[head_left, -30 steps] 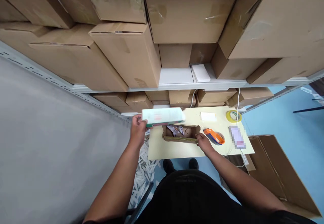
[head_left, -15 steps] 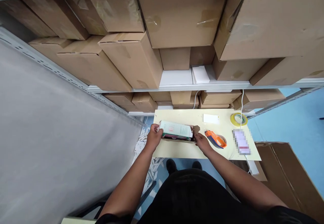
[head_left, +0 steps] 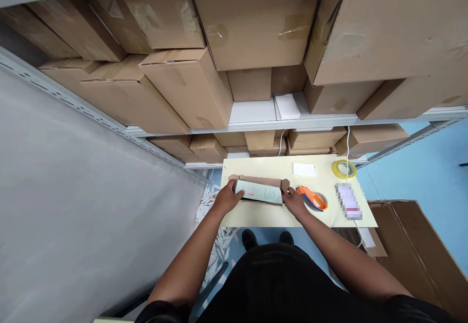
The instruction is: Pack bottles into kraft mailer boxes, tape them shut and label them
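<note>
Pale green box (head_left: 261, 193) now lies down inside open carton (head_left: 256, 180); 0.5 s earlier, its side showed above the rim. Left hand (head_left: 228, 198) grips carton's left end, thumb over box; right hand (head_left: 293, 202) clasps its right end. Right of carton: orange tape dispenser (head_left: 307, 194), near; yellow tape roll (head_left: 335, 169), farther. Beyond carton: cardboard boxes (head_left: 261, 140).

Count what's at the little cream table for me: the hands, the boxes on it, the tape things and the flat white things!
Hands: 2 (left hand, right hand)
Boxes: 2 (open cardboard box, pale green box inside it)
Tape things: 2 (orange tape dispenser, yellow tape roll)
Flat white things: 1 (white card)
Total: 7
</note>
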A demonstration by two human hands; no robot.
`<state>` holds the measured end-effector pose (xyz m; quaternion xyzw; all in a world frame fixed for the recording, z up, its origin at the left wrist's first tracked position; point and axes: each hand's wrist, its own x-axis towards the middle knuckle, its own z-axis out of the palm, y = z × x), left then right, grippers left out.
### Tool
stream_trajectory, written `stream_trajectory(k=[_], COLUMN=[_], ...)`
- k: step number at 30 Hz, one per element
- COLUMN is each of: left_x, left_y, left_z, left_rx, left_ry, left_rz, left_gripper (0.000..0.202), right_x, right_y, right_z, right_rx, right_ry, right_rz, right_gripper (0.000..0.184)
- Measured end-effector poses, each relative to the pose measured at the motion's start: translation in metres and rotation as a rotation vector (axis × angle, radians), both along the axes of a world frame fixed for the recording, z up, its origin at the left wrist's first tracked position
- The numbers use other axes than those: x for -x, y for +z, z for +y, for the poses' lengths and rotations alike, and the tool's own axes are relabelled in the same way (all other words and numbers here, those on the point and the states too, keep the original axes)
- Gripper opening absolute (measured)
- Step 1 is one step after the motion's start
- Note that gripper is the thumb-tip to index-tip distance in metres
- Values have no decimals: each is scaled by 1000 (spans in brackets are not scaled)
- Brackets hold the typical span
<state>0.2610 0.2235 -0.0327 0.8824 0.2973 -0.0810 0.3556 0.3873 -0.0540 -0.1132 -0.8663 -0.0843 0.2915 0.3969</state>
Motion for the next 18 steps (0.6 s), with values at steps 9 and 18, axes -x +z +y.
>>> stream_trajectory(k=[9, 18], left_x=[2, 32], left_y=[-21, -32], left_z=[11, 25], left_rx=[503, 809], left_ry=[9, 174], left_rz=[-172, -395], left_gripper=[69, 70], right_x=[0, -28], right_y=[19, 33], right_z=[1, -12], right_rx=[-37, 126], right_ry=[19, 485], right_rz=[-99, -495], right_gripper=[83, 76])
